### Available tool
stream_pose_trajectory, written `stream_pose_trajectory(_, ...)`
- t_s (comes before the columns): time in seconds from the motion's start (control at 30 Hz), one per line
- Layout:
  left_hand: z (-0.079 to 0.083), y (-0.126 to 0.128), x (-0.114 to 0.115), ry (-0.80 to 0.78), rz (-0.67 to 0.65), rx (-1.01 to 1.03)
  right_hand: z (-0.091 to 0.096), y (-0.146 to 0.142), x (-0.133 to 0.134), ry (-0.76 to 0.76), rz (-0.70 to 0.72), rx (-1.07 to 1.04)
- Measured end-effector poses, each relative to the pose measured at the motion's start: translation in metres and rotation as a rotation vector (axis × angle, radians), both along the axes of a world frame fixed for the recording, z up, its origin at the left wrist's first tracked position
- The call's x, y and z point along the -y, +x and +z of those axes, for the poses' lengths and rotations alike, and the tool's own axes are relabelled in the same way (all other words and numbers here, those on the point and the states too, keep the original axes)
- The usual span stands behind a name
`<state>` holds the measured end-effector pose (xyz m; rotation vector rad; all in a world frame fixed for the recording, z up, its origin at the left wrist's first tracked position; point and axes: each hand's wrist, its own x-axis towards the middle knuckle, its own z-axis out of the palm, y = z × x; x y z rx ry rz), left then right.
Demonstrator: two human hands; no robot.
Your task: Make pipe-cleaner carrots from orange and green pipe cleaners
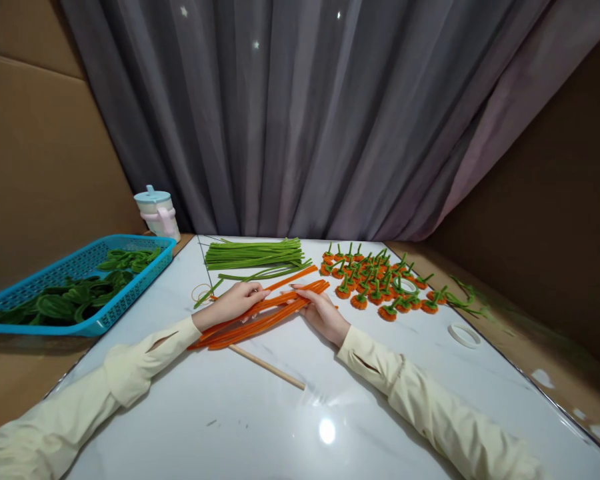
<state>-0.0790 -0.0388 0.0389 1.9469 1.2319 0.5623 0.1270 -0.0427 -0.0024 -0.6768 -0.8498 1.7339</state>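
Note:
A bundle of long orange pipe cleaners lies slantwise on the white table. My left hand rests on top of the bundle, fingers curled over the strands. My right hand meets it from the right, with its fingers closed around the bundle's upper part. Both sleeves are pale yellow. One single orange pipe cleaner lies just beyond the hands. A thin wooden stick lies on the table under the bundle's near end.
Green pipe cleaners are piled at the back. Several small orange-and-green pipe-cleaner pieces cover the right side, with white rings near them. A blue basket of green leaf shapes stands left, a lidded cup behind it.

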Motion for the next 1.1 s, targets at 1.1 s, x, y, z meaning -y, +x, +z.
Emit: stream_pose_trajectory(1.1, -0.004, -0.008, -0.012, 0.058, 0.145, 0.168, 0.002, 0.002, 0.0, 0.031, 0.009, 0.009)
